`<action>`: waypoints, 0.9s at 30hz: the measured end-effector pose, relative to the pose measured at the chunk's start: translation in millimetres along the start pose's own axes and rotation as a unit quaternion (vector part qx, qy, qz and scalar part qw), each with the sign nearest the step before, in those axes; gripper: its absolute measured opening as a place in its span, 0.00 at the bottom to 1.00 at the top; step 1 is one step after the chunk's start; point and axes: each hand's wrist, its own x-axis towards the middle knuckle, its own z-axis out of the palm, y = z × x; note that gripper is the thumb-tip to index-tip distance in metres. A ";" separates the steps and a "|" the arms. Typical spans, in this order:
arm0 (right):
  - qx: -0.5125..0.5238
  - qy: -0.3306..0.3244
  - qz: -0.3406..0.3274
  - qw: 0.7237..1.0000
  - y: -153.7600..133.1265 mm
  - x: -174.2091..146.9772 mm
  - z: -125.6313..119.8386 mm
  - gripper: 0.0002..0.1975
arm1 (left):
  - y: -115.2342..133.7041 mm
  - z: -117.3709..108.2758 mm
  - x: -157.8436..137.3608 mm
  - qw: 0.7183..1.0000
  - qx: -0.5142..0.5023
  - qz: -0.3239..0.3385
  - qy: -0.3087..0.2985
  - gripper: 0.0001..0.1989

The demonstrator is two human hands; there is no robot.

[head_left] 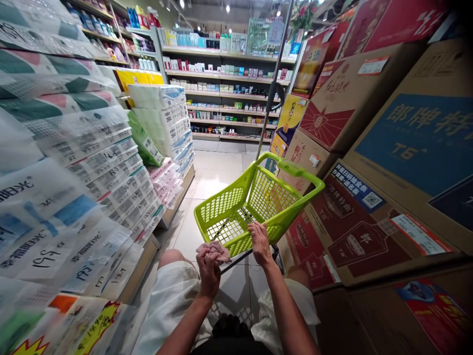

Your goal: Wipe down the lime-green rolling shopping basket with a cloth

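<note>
The left hand's (209, 272) fingers curl tightly around a crumpled pink cloth (214, 252), wadding it so that it probably stays compact, and the bundle sits against the near left corner of a green basket (275, 231). The right hand's (261, 246) fingers are half bent and slightly parted, hooked over the middle of the basket's near edge, seemingly to steady it; the thumb is hard to make out. The basket tilts just in front of the person's knees, perhaps kept close for easy reach, its raised handle (291, 169) toward the right-hand stock. A dark pole (275, 91) rises beyond its far edge. Farther out, stacked tissue packs (121, 182) line the aisle's left edge, cartons (369, 195) its right, and stocked shelves (229, 91) close the far end, presumably all arranged for browsing.
</note>
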 end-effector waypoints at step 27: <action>0.026 0.026 -0.002 0.999 2.7 -8.8 1.0 0.23 | -57.2 -16.9 48.6 0.991 -0.017 -0.124 0.043 0.13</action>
